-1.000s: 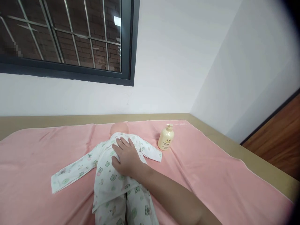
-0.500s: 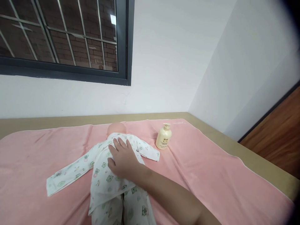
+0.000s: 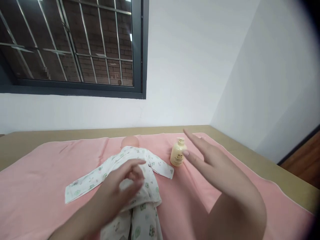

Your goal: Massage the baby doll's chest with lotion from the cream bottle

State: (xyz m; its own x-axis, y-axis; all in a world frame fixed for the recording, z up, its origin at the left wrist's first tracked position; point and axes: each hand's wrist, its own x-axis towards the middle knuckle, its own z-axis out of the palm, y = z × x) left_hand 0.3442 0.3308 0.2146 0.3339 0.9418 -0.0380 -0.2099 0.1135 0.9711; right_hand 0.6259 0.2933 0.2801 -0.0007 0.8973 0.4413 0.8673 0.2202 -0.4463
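A baby doll (image 3: 130, 142) lies on a pink towel (image 3: 225, 193), dressed in a white suit (image 3: 147, 166) printed with small green animals. My left hand (image 3: 125, 181) hovers over the doll's middle, fingers loosely curled and apart, holding nothing. My right hand (image 3: 207, 158) is raised in the air to the right of the doll, fingers stretched out and empty, with its fingertips close in front of a cream pump bottle (image 3: 178, 154) that stands upright on the towel.
The towel covers a tan table (image 3: 280, 173) set into a corner of white walls. A dark-framed barred window (image 3: 75, 50) is above at the left. Wooden floor (image 3: 305, 163) shows at the far right.
My right hand has lifted off the doll's chest and swung right toward the bottle. My left hand has come into view over the doll's middle. The camera has tilted slightly.
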